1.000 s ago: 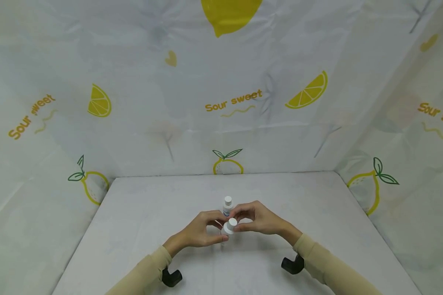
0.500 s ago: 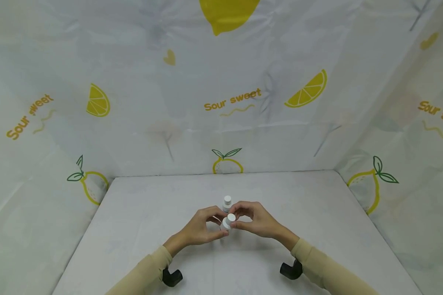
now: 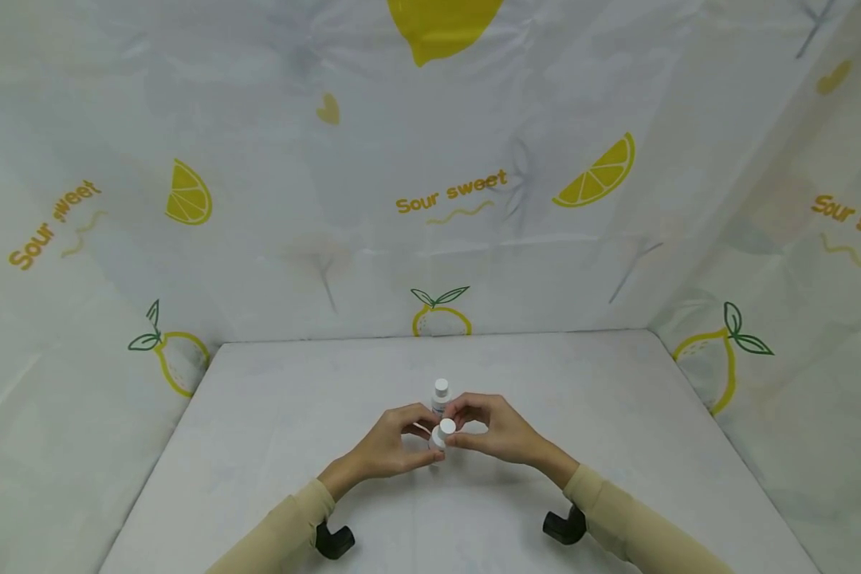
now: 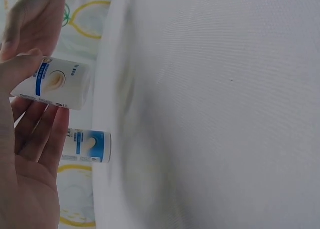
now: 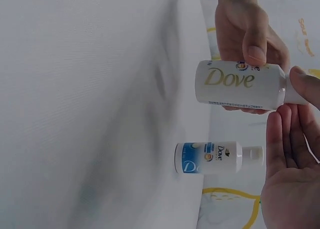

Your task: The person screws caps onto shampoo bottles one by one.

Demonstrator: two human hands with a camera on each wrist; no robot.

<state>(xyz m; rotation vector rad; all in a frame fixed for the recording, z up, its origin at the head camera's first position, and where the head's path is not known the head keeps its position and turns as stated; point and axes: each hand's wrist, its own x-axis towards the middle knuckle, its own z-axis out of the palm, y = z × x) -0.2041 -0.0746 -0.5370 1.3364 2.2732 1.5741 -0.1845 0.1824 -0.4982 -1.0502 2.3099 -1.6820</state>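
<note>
A small white Dove bottle [image 5: 240, 84] is tilted slightly between the two hands, its base off the table. My left hand [image 3: 395, 442] grips its body, thumb on one side and fingers on the other. With thumb and fingertips, my right hand [image 3: 505, 430] pinches the white cap [image 3: 447, 428] at its top. In the left wrist view the held bottle [image 4: 65, 84] shows its printed back label. A second Dove bottle [image 5: 215, 157], white with a blue lower part, stands upright on the table just behind the hands, its cap [image 3: 441, 385] on.
The white-covered table [image 3: 294, 391] reaches to a lemon-print curtain [image 3: 294, 263] at the back and sides. Black curved pieces [image 3: 335, 541] stick out beneath both sleeves.
The held bottle and its cap have shifted slightly up and to the left, and the right hand has moved a little left with them. Both grips look the same.
</note>
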